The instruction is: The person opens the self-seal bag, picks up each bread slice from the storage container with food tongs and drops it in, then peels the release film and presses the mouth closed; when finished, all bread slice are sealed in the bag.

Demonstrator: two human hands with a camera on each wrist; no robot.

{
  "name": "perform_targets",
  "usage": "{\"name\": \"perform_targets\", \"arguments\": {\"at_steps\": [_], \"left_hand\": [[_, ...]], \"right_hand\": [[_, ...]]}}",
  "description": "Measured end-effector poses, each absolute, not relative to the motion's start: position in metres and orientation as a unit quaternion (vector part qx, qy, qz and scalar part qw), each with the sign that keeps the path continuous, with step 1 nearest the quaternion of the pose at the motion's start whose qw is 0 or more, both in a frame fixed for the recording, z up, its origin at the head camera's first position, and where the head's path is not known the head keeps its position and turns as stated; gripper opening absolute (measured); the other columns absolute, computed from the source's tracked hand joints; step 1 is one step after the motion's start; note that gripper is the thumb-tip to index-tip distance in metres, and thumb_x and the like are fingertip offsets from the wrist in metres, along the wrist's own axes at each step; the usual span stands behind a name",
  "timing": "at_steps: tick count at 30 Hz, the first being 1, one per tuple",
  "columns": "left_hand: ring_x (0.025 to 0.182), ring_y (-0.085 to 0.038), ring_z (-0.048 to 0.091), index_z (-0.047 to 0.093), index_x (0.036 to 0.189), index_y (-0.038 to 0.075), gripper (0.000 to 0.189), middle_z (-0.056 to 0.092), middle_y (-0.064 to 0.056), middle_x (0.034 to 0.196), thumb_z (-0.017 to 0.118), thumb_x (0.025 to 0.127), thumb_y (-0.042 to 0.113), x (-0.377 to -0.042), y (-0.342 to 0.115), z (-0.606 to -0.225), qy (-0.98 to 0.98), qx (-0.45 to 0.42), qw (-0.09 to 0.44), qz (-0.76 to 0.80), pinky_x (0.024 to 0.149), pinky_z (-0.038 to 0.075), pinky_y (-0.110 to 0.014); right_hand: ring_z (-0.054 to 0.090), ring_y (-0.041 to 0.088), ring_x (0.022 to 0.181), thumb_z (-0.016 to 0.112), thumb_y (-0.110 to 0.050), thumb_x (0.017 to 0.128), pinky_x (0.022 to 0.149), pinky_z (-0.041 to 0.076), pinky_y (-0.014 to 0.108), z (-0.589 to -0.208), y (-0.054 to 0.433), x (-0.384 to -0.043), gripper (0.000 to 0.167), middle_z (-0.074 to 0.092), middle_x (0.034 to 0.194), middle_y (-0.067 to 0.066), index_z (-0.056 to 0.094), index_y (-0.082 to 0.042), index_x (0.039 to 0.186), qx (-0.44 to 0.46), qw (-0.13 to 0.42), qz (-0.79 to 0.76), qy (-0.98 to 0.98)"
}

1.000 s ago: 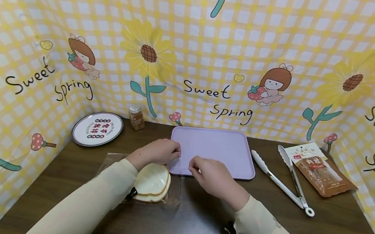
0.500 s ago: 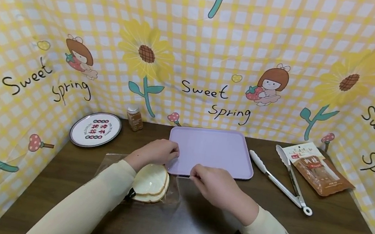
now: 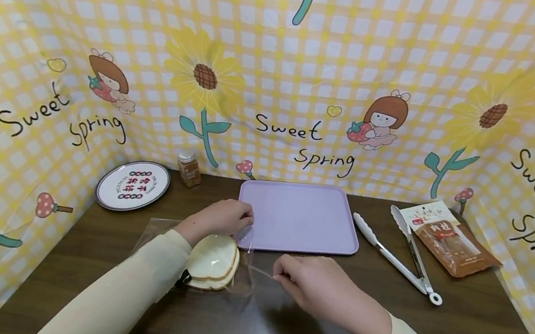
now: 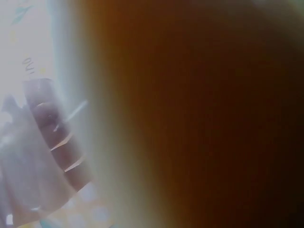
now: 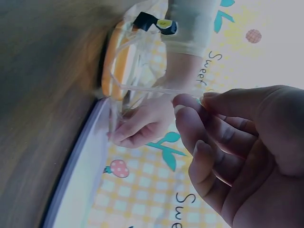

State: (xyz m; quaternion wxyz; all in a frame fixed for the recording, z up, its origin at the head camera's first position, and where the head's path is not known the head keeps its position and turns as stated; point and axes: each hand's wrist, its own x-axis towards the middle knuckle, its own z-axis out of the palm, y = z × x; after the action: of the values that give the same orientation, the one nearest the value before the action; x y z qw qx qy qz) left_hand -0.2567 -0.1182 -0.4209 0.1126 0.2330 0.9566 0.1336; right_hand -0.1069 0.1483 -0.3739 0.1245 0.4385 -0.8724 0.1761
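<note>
Slices of white bread (image 3: 211,258) lie inside a clear plastic bag (image 3: 244,285) on the table, left of centre. My left hand (image 3: 221,219) reaches over the bread and pinches the bag's far right corner, right at the tray's edge. A thin clear strip (image 3: 261,271) runs from the bag's open-side edge to my right hand (image 3: 320,287), which pinches its end between thumb and forefinger. The right wrist view shows that strip (image 5: 147,89) pulled taut between bag and fingertips. In the left wrist view a dark blur hides most; some fingers (image 4: 57,137) show behind clear plastic.
A lilac tray (image 3: 301,216) lies behind the hands. At back left are a white plate (image 3: 133,186) and a spice jar (image 3: 189,169). To the right lie white-tipped tongs (image 3: 405,258) and a brown food packet (image 3: 455,242). A patterned cloth (image 3: 289,79) encloses the table.
My right hand has moved right and toward me, away from the left hand, drawing the strip out from the bag. The left hand has stayed at the bag's corner.
</note>
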Motion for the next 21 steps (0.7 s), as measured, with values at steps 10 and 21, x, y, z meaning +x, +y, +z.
{"name": "perform_targets", "arguments": {"at_steps": [10,21], "left_hand": [[0.086,-0.012,0.065,0.075,0.106,0.016,0.021,0.077,0.0,0.1,0.057,0.112,0.026,-0.256,-0.121,-0.421,0.957,0.227,0.117,0.137,0.084,0.057,-0.037],[0.086,-0.013,0.065,0.075,0.107,0.015,0.022,0.076,0.0,0.1,0.057,0.112,0.027,-0.256,-0.119,-0.42,0.958,0.224,0.117,0.138,0.084,0.057,-0.037]], "right_hand": [[0.05,-0.01,0.065,0.076,-0.017,0.099,0.059,0.045,0.012,-0.367,0.155,-0.093,0.013,0.065,0.079,-0.019,0.065,-0.023,0.096,0.464,0.152,0.168,-0.856],[0.049,-0.014,0.069,0.074,-0.021,0.102,0.064,0.044,0.007,-0.344,0.162,-0.075,0.01,0.065,0.081,-0.021,0.065,-0.024,0.1,0.5,0.165,0.174,-0.832]]}}
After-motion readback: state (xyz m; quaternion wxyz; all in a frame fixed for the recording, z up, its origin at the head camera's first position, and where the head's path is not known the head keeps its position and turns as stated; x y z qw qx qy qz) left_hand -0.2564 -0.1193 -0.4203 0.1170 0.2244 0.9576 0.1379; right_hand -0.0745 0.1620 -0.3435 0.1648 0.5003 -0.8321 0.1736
